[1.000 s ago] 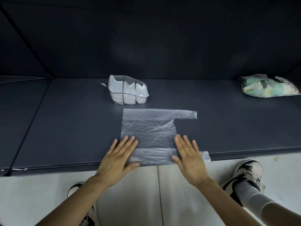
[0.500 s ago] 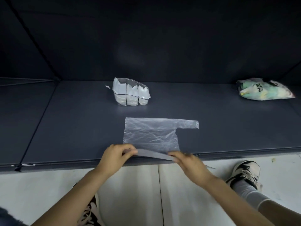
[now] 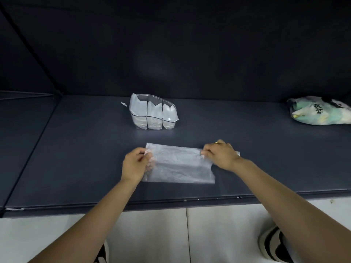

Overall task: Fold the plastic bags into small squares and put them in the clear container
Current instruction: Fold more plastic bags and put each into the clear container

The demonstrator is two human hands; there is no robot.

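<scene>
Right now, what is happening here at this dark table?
A person is folding a thin clear plastic bag on the dark table. The left hand pinches the bag's left edge and the right hand pinches its right edge, with the bag doubled over and not yet a small square. Behind it stands the clear container, already holding folded bags. A stuffed printed bag lies far right.

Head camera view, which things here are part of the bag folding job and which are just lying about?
Job: plastic bag, pinched by left hand and right hand; clear container.
Lying about: printed bag; small white scrap.
</scene>
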